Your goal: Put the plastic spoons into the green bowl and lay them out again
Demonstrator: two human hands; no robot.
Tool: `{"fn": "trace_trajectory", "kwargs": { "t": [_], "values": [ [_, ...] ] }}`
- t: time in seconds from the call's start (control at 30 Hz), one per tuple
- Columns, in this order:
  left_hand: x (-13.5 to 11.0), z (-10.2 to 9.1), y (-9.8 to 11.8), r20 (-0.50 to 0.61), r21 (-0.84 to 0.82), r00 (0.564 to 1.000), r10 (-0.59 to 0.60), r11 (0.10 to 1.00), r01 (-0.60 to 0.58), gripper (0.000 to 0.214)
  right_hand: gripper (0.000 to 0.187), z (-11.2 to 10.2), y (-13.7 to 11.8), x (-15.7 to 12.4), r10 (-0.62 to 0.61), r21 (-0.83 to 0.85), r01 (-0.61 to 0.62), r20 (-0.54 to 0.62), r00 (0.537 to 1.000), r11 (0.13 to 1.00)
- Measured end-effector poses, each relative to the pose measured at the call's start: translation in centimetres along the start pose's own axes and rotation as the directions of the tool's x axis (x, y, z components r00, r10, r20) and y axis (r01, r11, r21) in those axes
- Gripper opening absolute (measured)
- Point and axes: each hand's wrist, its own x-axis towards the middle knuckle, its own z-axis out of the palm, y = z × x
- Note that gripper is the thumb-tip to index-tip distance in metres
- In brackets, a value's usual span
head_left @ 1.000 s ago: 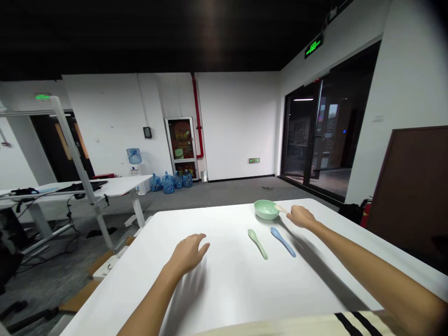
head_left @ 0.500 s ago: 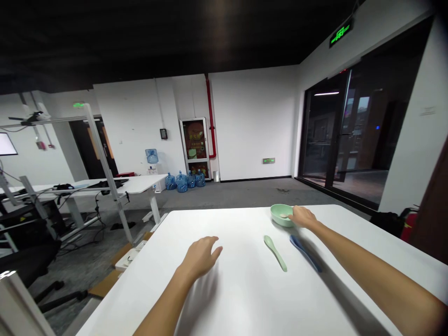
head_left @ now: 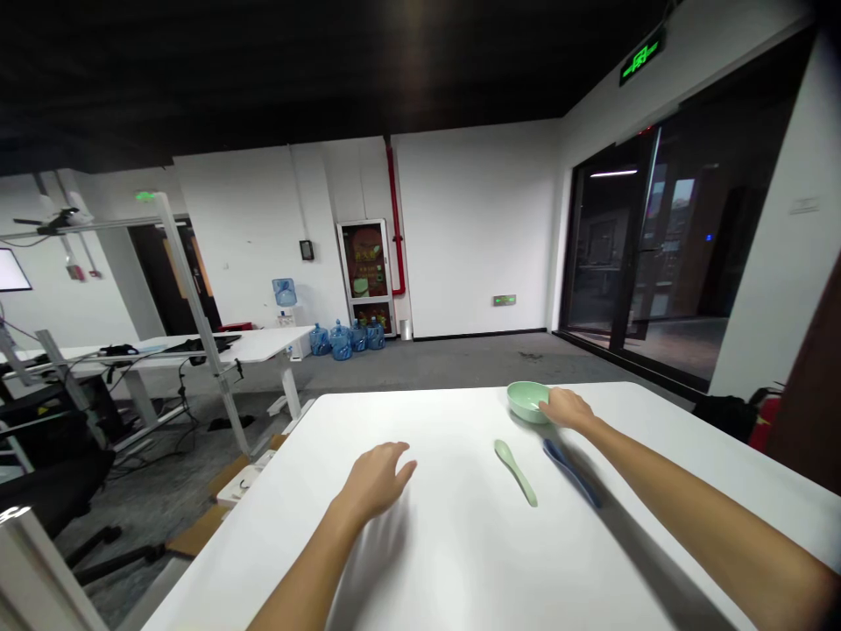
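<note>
My left hand [head_left: 378,480] lies flat on the white table [head_left: 447,561], fingers stretched and holding nothing. My right hand [head_left: 566,407] reaches to the far side and touches the right rim of a pale green bowl [head_left: 526,400]. Its fingers are curled together, and I cannot make out what, if anything, is in them. A green spoon [head_left: 516,471] lies on the table in front of the bowl. A blue spoon [head_left: 570,471] lies to its right, in the shadow just under my right forearm.
Left of the table stand a metal frame [head_left: 197,320], a second white desk [head_left: 216,346] with cables and a black office chair [head_left: 45,491]. Cardboard lies on the floor by the table's left edge. Glass doors are at the right.
A second ago my right hand held a light-coloured spoon beside the bowl and then moved it into the bowl. That spoon no longer shows. The camera turned slightly. My left hand barely moved.
</note>
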Motion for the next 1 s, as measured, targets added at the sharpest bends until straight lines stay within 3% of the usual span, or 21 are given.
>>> {"fn": "trace_trajectory", "kwargs": {
  "t": [0.43, 0.63, 0.8, 1.0],
  "values": [
    [-0.6, 0.0, 0.1, -0.020, 0.023, 0.999, 0.026, 0.999, -0.025, 0.053, 0.060, -4.1, 4.6, -9.8, -0.162, 0.054, 0.177, -0.212, 0.964, 0.983],
    [-0.7, 0.0, 0.1, -0.030, 0.033, 0.999, 0.019, 0.999, -0.018, 0.053, 0.066, -2.7, 5.9, -12.9, -0.185, 0.079, 0.201, -0.171, 0.968, 0.976],
    [-0.8, -0.1, 0.5, -0.020, 0.044, 1.000, 0.011, 0.999, -0.010, 0.053, 0.072, -1.0, 6.4, -13.6, -0.178, 0.076, 0.187, -0.118, 0.977, 0.979],
    [-0.9, -0.4, 0.9, -0.005, 0.047, 1.000, 0.012, 0.999, -0.012, 0.053, 0.074, -0.5, 6.6, -13.7, -0.190, 0.080, 0.198, -0.105, 0.976, 0.977]
  ]
}}
